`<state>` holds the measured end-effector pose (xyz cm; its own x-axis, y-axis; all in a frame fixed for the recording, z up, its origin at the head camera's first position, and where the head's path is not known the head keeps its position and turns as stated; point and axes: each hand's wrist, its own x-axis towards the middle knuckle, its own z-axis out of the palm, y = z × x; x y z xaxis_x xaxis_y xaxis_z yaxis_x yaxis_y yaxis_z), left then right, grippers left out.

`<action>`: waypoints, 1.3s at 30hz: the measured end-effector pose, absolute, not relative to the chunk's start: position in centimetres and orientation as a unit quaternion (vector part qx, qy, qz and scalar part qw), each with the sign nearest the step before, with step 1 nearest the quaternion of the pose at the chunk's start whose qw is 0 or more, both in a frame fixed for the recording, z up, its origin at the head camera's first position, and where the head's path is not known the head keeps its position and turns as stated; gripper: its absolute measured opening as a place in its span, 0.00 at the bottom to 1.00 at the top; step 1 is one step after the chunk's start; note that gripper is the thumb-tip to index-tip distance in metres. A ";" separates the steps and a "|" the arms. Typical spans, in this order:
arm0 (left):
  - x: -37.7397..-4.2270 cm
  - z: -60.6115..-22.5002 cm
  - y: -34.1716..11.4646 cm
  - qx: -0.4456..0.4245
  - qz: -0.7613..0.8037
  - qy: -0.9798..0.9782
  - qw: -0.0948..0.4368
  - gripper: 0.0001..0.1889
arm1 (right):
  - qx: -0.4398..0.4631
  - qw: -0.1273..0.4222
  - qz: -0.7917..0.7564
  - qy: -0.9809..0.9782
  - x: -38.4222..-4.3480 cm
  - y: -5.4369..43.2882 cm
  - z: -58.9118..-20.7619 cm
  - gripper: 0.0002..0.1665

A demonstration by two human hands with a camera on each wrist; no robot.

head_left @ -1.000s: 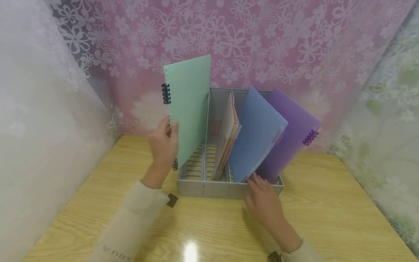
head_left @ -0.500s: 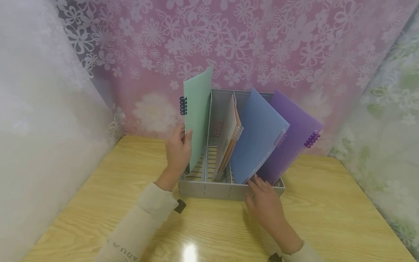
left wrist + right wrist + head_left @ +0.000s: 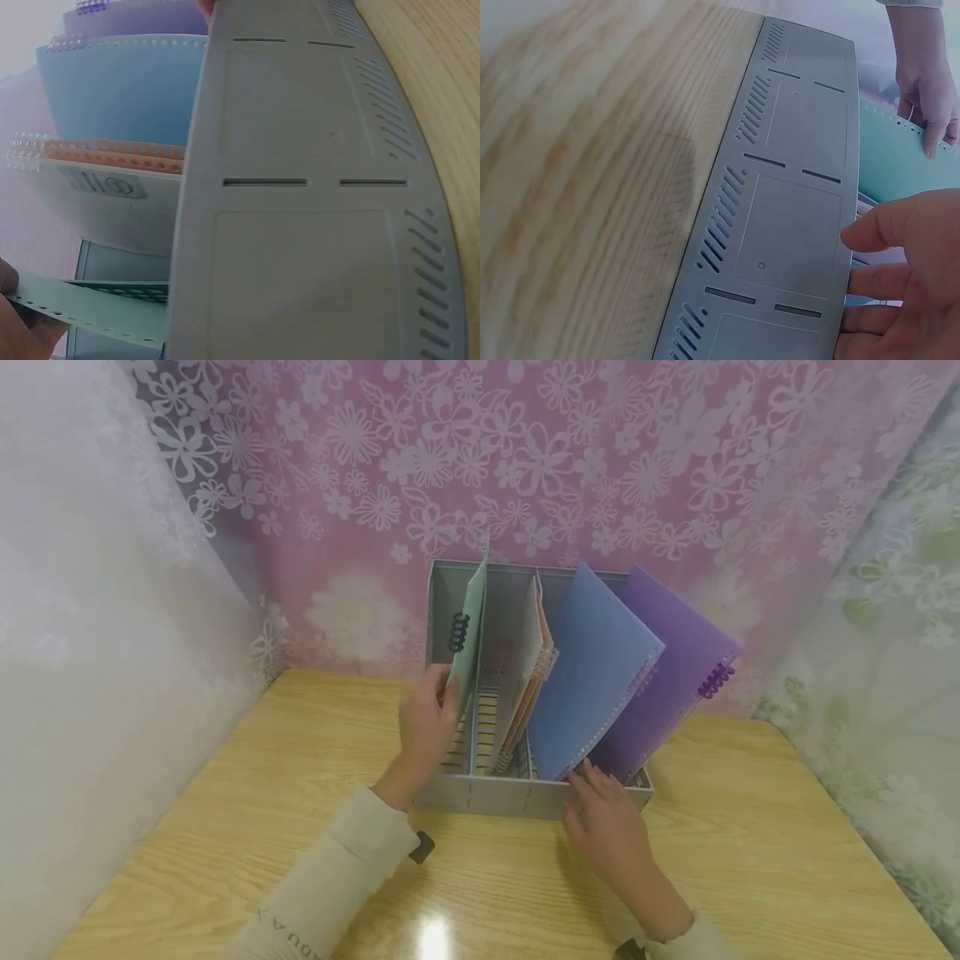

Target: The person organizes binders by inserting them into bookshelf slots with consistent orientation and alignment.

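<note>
My left hand (image 3: 427, 722) pinches a green loose-leaf notebook (image 3: 472, 627) by its bound edge, below its dark rings. The notebook stands upright in the left compartment of a grey desktop file organizer (image 3: 480, 795), beside a divider. In the left wrist view, the green notebook's punched edge (image 3: 90, 311) is between thumb and fingers. My right hand (image 3: 611, 822) rests on the organizer's front rim at the right. Its fingers touch the rim in front of a blue notebook (image 3: 588, 681), and its thumb (image 3: 874, 227) lies apart from them.
A purple ring notebook (image 3: 667, 668) leans right beside the blue one. Several whitish and orange notebooks (image 3: 521, 689) stand in a middle compartment. The organizer sits on a wooden table (image 3: 480, 868), with a pink flowered curtain (image 3: 337, 502) behind.
My left hand has moved right and slightly down, bringing the green notebook lower into the left compartment and turning it nearly edge-on. My right hand has kept its place on the rim.
</note>
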<state>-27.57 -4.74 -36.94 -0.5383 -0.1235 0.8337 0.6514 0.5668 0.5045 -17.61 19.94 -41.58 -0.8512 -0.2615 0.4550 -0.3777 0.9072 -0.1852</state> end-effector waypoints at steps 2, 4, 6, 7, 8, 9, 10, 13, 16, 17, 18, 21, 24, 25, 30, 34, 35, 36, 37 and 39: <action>-27.5 -37.4 -4.6 -0.168 -0.427 -0.770 0.443 0.03 | 0.168 0.215 0.135 -0.953 -17.6 19.9 -41.6 0.24; -27.5 -37.8 -4.6 -0.164 -0.424 -0.776 0.437 0.03 | 0.168 0.213 0.135 -0.953 -17.7 19.9 -41.6 0.24; -27.4 -38.1 -4.5 -0.164 -0.422 -0.778 0.435 0.03 | 0.166 0.212 0.134 -0.954 -17.7 19.9 -41.7 0.24; -27.4 -38.2 -4.4 -0.167 -0.421 -0.778 0.435 0.03 | 0.166 0.212 0.134 -0.954 -17.7 20.0 -41.7 0.24; -27.4 -38.3 -4.4 -0.170 -0.419 -0.779 0.435 0.03 | 0.166 0.213 0.133 -0.953 -17.8 20.0 -41.7 0.24; -27.4 -38.4 -4.3 -0.173 -0.416 -0.779 0.436 0.03 | 0.166 0.214 0.133 -0.953 -17.8 20.0 -41.7 0.24; -27.4 -38.5 -4.3 -0.175 -0.413 -0.780 0.437 0.04 | 0.166 0.215 0.132 -0.953 -17.8 20.0 -41.7 0.24; -27.3 -38.8 -4.2 -0.185 -0.402 -0.783 0.437 0.04 | 0.166 0.215 0.131 -0.953 -17.8 20.0 -41.6 0.24; -27.2 -39.1 -4.2 -0.191 -0.396 -0.787 0.433 0.05 | 0.166 0.213 0.131 -0.954 -17.7 20.0 -41.6 0.24; -27.1 -39.2 -4.2 -0.191 -0.395 -0.789 0.431 0.05 | 0.165 0.213 0.131 -0.954 -17.7 20.0 -41.5 0.24; -27.0 -39.3 -4.2 -0.191 -0.394 -0.790 0.429 0.05 | 0.165 0.213 0.132 -0.954 -17.7 20.0 -41.5 0.24; -26.8 -39.6 -4.2 -0.189 -0.390 -0.796 0.422 0.06 | 0.166 0.214 0.134 -0.953 -17.6 19.9 -41.4 0.24; -26.6 -39.8 -4.2 -0.181 -0.390 -0.801 0.416 0.07 | 0.167 0.212 0.135 -0.953 -17.5 19.9 -41.4 0.23; -26.5 -39.9 -4.2 -0.178 -0.391 -0.803 0.414 0.08 | 0.166 0.212 0.135 -0.954 -17.5 19.9 -41.4 0.23; -26.4 -40.1 -4.1 -0.173 -0.409 -0.809 0.385 0.16 | 0.167 0.214 0.134 -0.953 -17.5 19.9 -41.4 0.24; -26.4 -40.3 -4.1 -0.174 -0.416 -0.821 0.349 0.21 | 0.168 0.217 0.135 -0.952 -17.6 20.0 -41.4 0.24; -26.3 -40.4 -4.1 -0.175 -0.415 -0.825 0.342 0.22 | 0.169 0.217 0.135 -0.952 -17.6 20.0 -41.4 0.24; -26.3 -40.5 -4.2 -0.174 -0.413 -0.829 0.335 0.23 | 0.169 0.217 0.136 -0.952 -17.6 20.0 -41.5 0.24; -26.2 -40.6 -4.2 -0.173 -0.411 -0.833 0.329 0.24 | 0.170 0.218 0.136 -0.951 -17.6 20.0 -41.5 0.24; -26.0 -40.7 -4.2 -0.171 -0.406 -0.840 0.317 0.26 | 0.171 0.219 0.135 -0.951 -17.6 20.0 -41.5 0.24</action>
<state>-26.05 -4.25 -40.73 -0.7402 0.0298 0.6718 0.5449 0.6119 0.5732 -17.57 19.97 -41.49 -0.8454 -0.2667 0.4627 -0.3850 0.9048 -0.1821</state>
